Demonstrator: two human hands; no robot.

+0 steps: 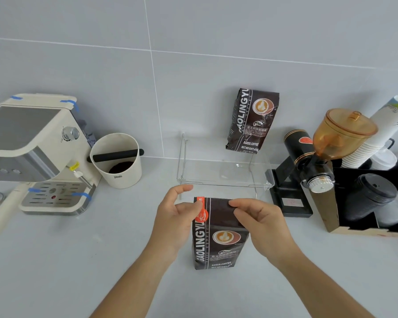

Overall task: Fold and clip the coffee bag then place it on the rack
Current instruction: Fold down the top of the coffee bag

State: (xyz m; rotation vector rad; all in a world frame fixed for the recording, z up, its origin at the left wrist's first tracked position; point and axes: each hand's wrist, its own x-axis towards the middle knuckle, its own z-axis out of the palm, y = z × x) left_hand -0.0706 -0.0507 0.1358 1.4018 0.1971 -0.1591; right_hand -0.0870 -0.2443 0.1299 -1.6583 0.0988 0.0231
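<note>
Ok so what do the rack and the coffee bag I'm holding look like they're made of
The rack looks like clear acrylic or similar hard plastic: you see the counter and wall straight through it, with glints along its edges. The bag looks like printed foil or plastic laminate, dark with a soft sheen and a crimped top edge; which exactly is hard to tell.

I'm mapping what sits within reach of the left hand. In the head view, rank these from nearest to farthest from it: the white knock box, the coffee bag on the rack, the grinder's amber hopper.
From the left hand:
1. White knock box, up and to its left.
2. Coffee bag on the rack, behind it and to the right, against the wall.
3. Grinder's amber hopper, far right.
</note>
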